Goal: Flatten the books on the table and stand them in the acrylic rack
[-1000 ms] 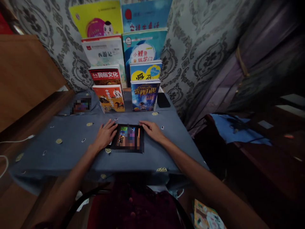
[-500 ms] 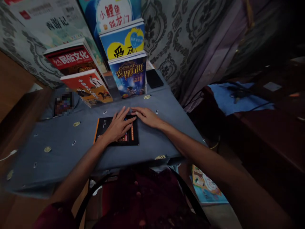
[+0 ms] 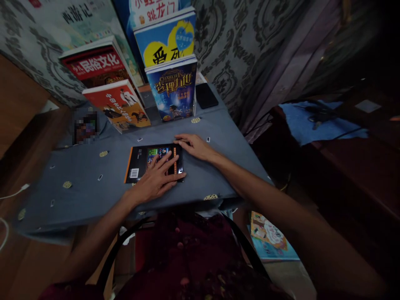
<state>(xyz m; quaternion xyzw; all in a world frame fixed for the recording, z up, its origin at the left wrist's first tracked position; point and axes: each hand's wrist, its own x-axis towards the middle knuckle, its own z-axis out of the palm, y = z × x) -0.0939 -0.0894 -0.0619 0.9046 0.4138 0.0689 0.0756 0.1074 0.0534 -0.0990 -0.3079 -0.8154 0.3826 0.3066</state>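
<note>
A black book (image 3: 139, 159) with an orange spine lies flat on the cloth-covered table (image 3: 118, 200), its barcode side up. Across its lower right part rests my left hand (image 3: 155, 178), fingers spread and stretched out, holding nothing. My right hand (image 3: 195, 146) lies at the book's upper right corner; its fingertips touch or nearly touch the edge. Those fingers are extended, with the thumb alongside, and nothing shows between them. The colour pictures on the cover are partly hidden under the left fingers.
Behind the black book stand several upright books, among them an orange one (image 3: 117, 106) and a dark blue one (image 3: 173, 89). A black phone (image 3: 206, 96) lies to their right. Colourful books (image 3: 271, 239) sit low beside the table. At the left edge is a white cable (image 3: 15, 193).
My left hand has slid down the cover toward me, uncovering the barcode and more of the pictures. My right hand stays by the upper right corner. The view has shifted slightly.
</note>
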